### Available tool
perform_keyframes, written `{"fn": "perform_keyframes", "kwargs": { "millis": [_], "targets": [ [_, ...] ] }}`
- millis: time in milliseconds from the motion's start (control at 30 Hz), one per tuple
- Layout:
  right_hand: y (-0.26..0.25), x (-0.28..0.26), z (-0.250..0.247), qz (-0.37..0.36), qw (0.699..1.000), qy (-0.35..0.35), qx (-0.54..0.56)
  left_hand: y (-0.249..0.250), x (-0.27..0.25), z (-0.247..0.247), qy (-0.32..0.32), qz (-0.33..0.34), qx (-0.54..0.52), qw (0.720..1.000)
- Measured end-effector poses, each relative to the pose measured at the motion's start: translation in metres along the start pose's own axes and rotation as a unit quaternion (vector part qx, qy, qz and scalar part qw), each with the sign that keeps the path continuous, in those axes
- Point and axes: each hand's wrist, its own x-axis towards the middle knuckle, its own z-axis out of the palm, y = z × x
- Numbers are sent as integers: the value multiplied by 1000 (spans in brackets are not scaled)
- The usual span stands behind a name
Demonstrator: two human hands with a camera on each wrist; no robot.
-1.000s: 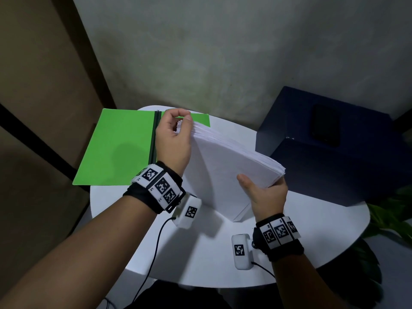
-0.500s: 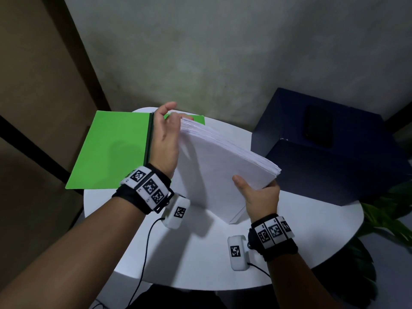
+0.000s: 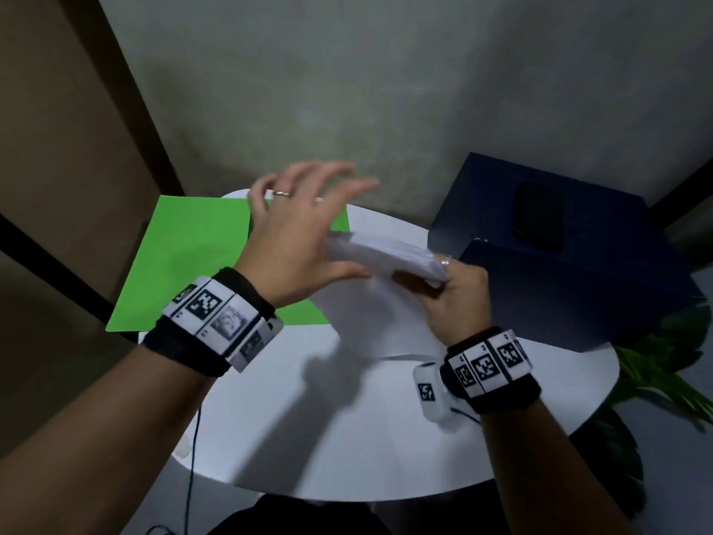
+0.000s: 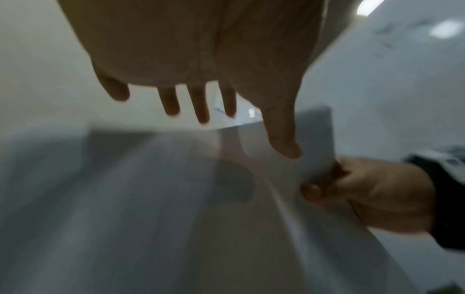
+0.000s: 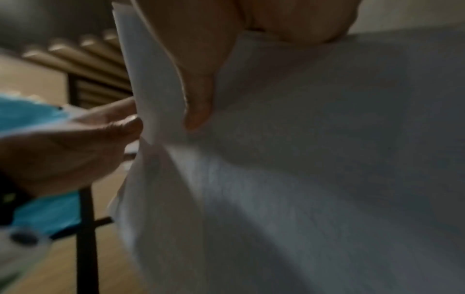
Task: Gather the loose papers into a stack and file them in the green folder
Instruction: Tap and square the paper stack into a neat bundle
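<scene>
The white paper stack [image 3: 386,252] is held tilted above the round white table [image 3: 347,438]. My right hand [image 3: 438,278] grips the stack's right end, with its thumb [image 5: 198,95] pressed on the top sheet. Blurred by motion, my left hand [image 3: 332,222] hovers over the stack's left end with straight, spread fingers [image 4: 198,107]; its thumb touches the paper's edge. The green folder [image 3: 185,256] lies open on the table's far left, partly hidden by my left hand and the stack.
A dark blue box [image 3: 559,287] stands at the table's right rear with a dark phone [image 3: 540,214] on top. Green plant leaves [image 3: 663,364] show past the right rim. A cable [image 3: 191,476] hangs off the near left edge. A wall stands close behind.
My left hand has let go of the stack's far left edge and opened, swinging right over the papers. The stack, still in my right hand, has swung round and shows its edge.
</scene>
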Motion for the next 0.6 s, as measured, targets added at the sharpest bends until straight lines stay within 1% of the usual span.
{"fn": "perform_keyframes", "kwargs": {
  "millis": [33, 67, 100, 133, 167, 200, 233, 267, 300, 333, 367, 400, 433, 467, 500, 533, 567, 600],
  "targets": [
    [-4, 7, 0, -41, 997, -24, -52, 6, 3, -3, -40, 29, 19, 999],
    [-10, 13, 2, -59, 994, -26, -91, 9, 5, -4, -71, 37, -14, 997],
    [-14, 17, 4, -58, 994, -5, -96, 8, 5, -4, -84, 25, -76, 993],
    [-14, 18, 6, -47, 995, 35, -83, 2, 3, 0, -72, 7, -126, 989],
    [-10, 16, 10, -34, 992, 96, -81, -6, 1, 2, -46, -9, -149, 988],
    [-4, 12, 14, -8, 980, 164, -109, -16, -1, 4, -11, -25, -159, 987],
    [5, 6, 19, 40, 964, 215, -152, -26, -4, 3, 15, -52, -180, 982],
    [15, 0, 24, 106, 945, 251, -179, -35, -8, 1, 42, -95, -219, 970],
    [26, -6, 28, 178, 929, 271, -178, -42, -12, -1, 71, -152, -270, 948],
    [35, -13, 33, 248, 918, 274, -143, -50, -16, -1, 101, -209, -324, 917],
    [43, -17, 40, 320, 908, 263, -60, -55, -19, -1, 129, -249, -378, 883],
    [45, -18, 45, 384, 888, 241, 77, -59, -21, 1, 152, -274, -424, 849],
    [45, -19, 51, 425, 846, 214, 241, -62, -22, 3, 168, -292, -465, 819],
    [43, -18, 56, 439, 790, 184, 386, -66, -24, 7, 174, -304, -505, 788],
    [41, -16, 58, 432, 740, 168, 487, -69, -26, 12, 175, -316, -545, 757],
    [35, -12, 58, 415, 716, 152, 541, -73, -29, 18, 171, -326, -580, 727],
    [29, -9, 58, 395, 715, 143, 560, -76, -34, 25, 160, -336, -611, 699],
    [22, -6, 56, 383, 725, 144, 553, -79, -41, 34, 141, -339, -644, 671]
  ]
}}
